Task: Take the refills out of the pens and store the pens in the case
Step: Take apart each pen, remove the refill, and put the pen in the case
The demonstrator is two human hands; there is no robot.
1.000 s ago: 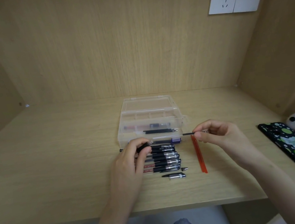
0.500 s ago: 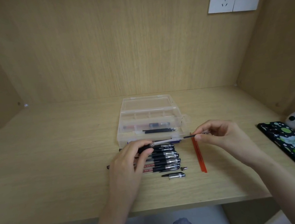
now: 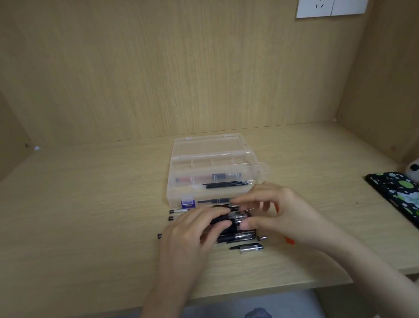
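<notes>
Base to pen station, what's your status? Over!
Left hand grips black plastic pen; right hand pinches its clear end. Clear plastic case open, thin black refills inside. Row of other black pens under hands.

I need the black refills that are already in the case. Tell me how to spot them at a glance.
Find the clear plastic case lying open at the middle of the light wooden desk. Toward its right side lies a small bundle of thin black refills. Unlike the thicker red-and-black pen just behind them, they are bare, needle-thin sticks with no barrel.
</notes>
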